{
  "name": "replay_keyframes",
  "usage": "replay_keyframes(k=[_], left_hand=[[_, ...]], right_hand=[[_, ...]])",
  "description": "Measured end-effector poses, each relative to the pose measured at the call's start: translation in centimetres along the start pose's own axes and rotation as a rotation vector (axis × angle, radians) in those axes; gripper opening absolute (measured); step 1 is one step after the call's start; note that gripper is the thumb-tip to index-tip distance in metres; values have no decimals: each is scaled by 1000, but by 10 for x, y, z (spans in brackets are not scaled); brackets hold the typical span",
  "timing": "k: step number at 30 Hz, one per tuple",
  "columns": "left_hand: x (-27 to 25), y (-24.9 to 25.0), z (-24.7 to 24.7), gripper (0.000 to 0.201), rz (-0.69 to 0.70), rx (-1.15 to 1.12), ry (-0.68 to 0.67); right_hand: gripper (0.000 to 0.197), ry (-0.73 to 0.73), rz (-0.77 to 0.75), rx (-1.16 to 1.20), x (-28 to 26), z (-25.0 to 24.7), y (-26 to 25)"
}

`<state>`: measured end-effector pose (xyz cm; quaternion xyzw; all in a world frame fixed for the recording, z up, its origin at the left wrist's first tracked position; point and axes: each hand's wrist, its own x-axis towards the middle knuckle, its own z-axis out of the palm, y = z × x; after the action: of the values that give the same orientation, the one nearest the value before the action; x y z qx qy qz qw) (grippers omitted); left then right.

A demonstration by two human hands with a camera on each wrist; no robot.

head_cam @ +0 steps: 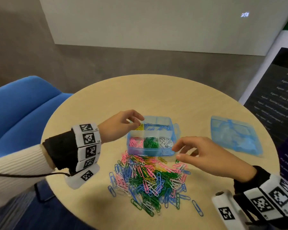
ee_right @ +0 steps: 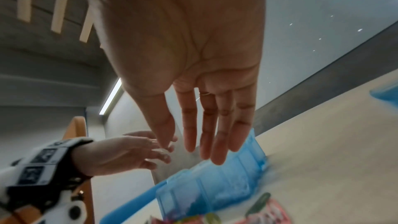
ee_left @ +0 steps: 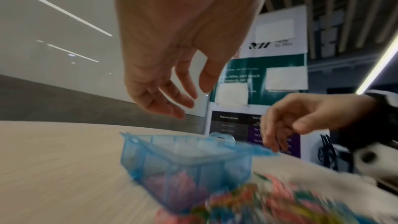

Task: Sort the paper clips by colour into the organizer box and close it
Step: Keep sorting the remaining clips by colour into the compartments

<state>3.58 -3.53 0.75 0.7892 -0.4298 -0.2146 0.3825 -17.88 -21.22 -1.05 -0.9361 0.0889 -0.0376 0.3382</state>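
Note:
A clear blue organizer box [head_cam: 150, 135] stands open in the middle of the round table [head_cam: 173, 97]. Its compartments hold yellow, blue, pink, green and white clips. Its loose lid [head_cam: 234, 136] lies to the right. A mixed pile of paper clips [head_cam: 150, 181] lies in front of the box. My left hand [head_cam: 137, 122] hovers over the box's back left corner above the yellow clips, fingers relaxed and holding nothing [ee_left: 193, 98]. My right hand [head_cam: 175, 152] hovers at the front right corner with straight fingers [ee_right: 193, 146], also holding nothing. The box [ee_left: 185, 164] appears blurred in both wrist views.
A blue chair [head_cam: 23, 110] stands left of the table. A dark printed banner [head_cam: 281, 97] stands close at the right. A few stray clips [head_cam: 197, 208] lie near the front right of the pile.

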Motion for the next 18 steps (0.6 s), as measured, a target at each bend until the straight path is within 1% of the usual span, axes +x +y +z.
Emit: replay_keyframes(k=[2, 4, 7, 10, 13, 18], left_hand=[[-17, -7, -1, 21, 91, 127, -83], [-31, -12, -1, 19, 157, 209, -161], [-45, -13, 5, 13, 238, 281, -224], [-48, -8, 17, 14, 276, 325, -246], [-41, 4, 36, 18, 324, 388, -275], [-27, 21, 72, 25, 330, 653, -370]], right_hand=[[13, -31, -7, -96, -1, 4, 3], [16, -46, -1, -207, -2, 7, 7], [20, -50, 42, -395, -3, 9, 14], [26, -44, 116, -554, -1, 9, 14], [30, -23, 179, -660, 5, 13, 8], [22, 43, 199, -797, 18, 26, -6]])
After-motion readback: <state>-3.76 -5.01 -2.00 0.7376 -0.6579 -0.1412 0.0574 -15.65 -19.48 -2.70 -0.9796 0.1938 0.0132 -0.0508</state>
